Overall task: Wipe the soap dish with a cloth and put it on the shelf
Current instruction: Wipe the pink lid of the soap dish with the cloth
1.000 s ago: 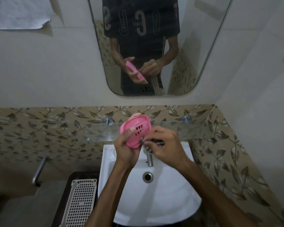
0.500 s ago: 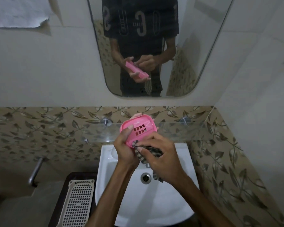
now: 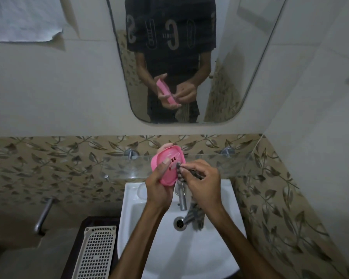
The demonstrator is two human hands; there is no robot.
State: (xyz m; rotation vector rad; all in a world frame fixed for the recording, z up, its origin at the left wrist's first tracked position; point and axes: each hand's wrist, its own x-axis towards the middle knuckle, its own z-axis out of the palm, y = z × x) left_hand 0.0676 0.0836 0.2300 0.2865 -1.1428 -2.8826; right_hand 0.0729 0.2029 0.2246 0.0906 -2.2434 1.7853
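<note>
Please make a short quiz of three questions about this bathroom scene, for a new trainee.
1. True or false: the pink soap dish already lies on the glass shelf.
2. Which hand grips the striped cloth? A) left B) right
3. Fill in: the cloth's loose end hangs over the white ____.

Key:
1. False; the left hand holds it above the sink.
2. B, the right hand.
3. sink

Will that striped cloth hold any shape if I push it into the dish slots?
Probably not: the dark striped cloth hangs limp below the right hand, so it looks floppy and light. It bunches at the pink slotted plastic soap dish, held by the left hand.
</note>
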